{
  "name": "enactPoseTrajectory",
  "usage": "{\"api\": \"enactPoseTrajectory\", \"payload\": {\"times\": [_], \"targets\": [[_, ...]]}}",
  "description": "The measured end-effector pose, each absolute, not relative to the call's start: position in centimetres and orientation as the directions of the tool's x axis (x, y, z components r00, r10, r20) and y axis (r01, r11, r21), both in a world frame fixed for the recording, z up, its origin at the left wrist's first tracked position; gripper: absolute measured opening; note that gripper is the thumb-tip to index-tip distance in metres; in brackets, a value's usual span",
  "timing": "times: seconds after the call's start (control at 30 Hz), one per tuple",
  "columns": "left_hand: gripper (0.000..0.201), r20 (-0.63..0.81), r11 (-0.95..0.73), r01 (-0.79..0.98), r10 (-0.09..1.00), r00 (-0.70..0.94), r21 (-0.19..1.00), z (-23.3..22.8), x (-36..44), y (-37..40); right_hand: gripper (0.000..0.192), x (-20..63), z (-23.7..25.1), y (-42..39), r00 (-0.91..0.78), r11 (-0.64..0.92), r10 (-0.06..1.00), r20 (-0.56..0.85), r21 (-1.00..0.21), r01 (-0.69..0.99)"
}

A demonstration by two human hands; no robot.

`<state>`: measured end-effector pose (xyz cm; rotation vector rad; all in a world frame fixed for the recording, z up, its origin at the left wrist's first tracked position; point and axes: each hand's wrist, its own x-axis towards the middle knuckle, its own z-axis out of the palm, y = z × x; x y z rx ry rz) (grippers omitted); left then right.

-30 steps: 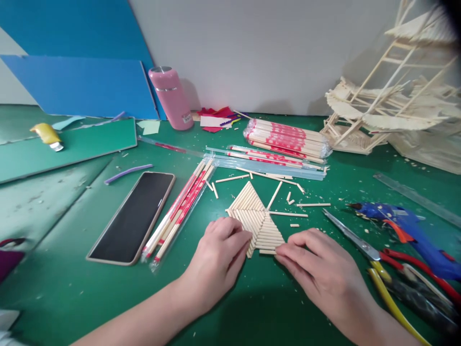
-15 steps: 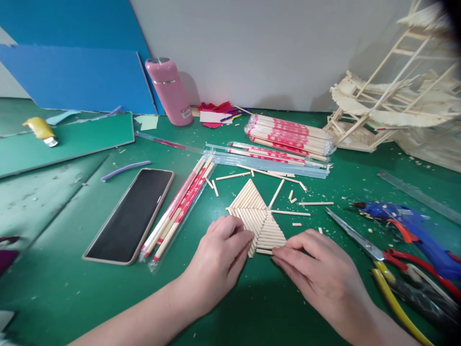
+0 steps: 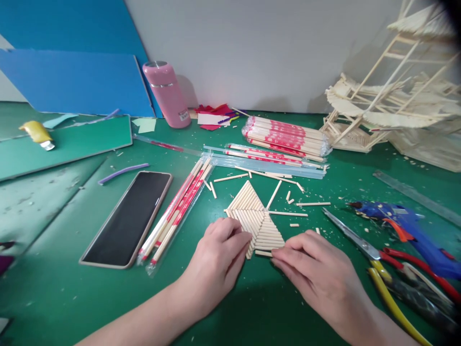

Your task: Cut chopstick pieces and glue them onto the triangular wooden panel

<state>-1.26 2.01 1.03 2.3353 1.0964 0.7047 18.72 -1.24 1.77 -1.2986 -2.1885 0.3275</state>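
Head view: a flat panel of pale wooden sticks lies on the green bench, its short sticks laid side by side in triangular sections that meet near the middle. The left hand rests loosely curled, fingertips on the panel's left edge. The right hand pinches the bottom stick at the panel's lower right corner.

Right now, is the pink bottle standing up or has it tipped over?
Standing up. The pink bottle rests on its base on the green table near the wall, silver lid on top. It looks tilted, probably from the camera's angle.
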Motion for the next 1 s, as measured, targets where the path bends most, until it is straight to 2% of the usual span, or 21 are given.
{"api": "enactPoseTrajectory", "payload": {"times": [1.0], "targets": [[0.020,0.242,-0.566,0.576,0.804,0.543,0.590,1.32,-1.08,2.05,0.016,18.48,1.54,-0.88,-0.401,0.511,0.856,0.326,-0.413,0.754]]}}
